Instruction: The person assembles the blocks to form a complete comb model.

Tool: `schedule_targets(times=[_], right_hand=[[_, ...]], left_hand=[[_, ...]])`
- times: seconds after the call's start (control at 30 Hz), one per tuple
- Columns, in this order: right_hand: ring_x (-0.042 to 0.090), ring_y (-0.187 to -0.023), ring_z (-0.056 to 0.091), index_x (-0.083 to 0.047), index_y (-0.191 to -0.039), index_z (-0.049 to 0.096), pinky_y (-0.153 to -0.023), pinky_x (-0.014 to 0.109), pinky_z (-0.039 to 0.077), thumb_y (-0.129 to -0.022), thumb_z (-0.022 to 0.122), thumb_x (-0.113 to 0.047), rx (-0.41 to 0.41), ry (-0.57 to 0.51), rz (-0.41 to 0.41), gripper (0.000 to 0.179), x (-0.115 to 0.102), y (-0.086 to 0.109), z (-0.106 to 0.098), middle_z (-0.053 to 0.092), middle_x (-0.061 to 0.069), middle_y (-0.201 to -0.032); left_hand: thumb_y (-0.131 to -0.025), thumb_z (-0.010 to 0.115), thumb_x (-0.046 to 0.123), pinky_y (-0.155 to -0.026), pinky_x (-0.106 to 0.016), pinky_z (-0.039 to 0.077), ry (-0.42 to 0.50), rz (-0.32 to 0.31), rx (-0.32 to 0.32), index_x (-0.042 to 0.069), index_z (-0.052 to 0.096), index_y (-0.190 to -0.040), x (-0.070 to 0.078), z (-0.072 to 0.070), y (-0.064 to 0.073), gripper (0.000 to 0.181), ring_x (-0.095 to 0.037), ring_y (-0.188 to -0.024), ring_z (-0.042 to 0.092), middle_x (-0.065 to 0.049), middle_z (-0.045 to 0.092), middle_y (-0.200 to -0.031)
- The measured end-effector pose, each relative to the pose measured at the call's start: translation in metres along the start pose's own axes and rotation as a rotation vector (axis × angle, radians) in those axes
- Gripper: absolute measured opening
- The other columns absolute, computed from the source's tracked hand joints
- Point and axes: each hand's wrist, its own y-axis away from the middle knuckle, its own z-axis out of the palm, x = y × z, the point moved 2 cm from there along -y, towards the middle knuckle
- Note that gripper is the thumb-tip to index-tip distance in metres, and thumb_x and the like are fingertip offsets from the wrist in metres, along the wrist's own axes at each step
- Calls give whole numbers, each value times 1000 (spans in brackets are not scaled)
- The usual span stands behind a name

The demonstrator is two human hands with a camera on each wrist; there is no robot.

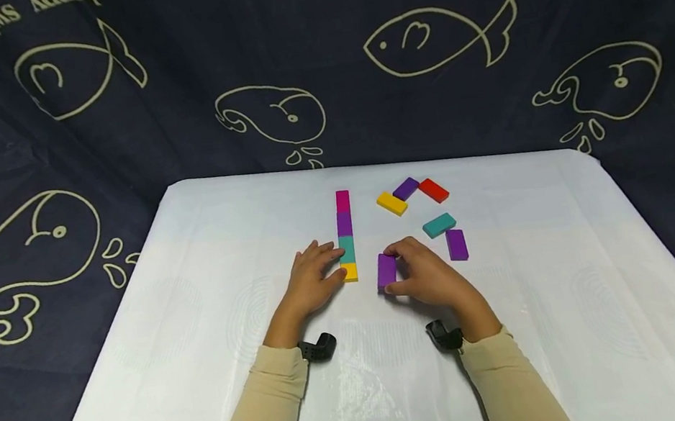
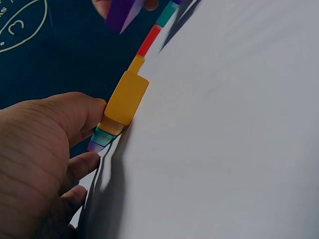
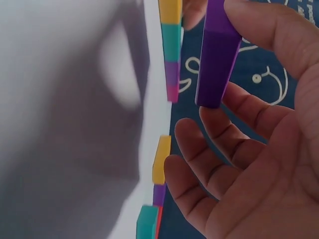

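Note:
My right hand (image 1: 431, 275) pinches a purple block (image 1: 386, 272) between thumb and fingers, just right of a straight row of blocks. In the right wrist view the held purple block (image 3: 217, 64) appears raised off the white surface. The row runs away from me: a yellow block (image 1: 350, 272) nearest, then a teal block (image 1: 347, 249), a purple block (image 1: 345, 224) and a magenta block (image 1: 343, 201). My left hand (image 1: 308, 284) lies along the row's left side with fingers loosely extended, its thumb at the yellow block and a fingertip at the teal one.
Right of the row lie loose blocks: a yellow block (image 1: 392, 204), a dark purple block (image 1: 406, 189), a red block (image 1: 434, 189), a teal block (image 1: 439, 225) and a purple block (image 1: 457, 245). A dark patterned cloth (image 1: 325, 38) hangs behind the white table (image 1: 188, 262).

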Motion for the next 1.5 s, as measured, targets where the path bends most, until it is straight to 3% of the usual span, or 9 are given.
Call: schedule_targets(times=[0.4,0.63,1.5], right_hand=[[22,-104,54,-3,-127,59,-96,38,48,-78,85,-18,-6,-11,-112,57,-23,-4,28,57,6,-119],[23,-107,55,-1,-124,61,-99,39,46,-77,86,-17,8,13,-165,56,-32,-4,42,59,8,-117],[28,-113,53,-3,-124,62,-102,42,45,-78,86,-23,-21,131,-104,56,-35,-3,55,58,10,-120]], left_hand=[[-94,65,23,-116,-63,8,-19,7,-2,9,63,-133,-2,1,-1,42,-39,-145,28,-15,51,-145],[-93,66,22,-116,-64,9,-26,8,-2,9,63,-133,-1,1,-2,42,-39,-144,28,-15,52,-144],[-95,65,25,-116,-63,9,-38,-3,-16,10,63,-134,-3,1,-3,42,-37,-145,27,-14,50,-146]])
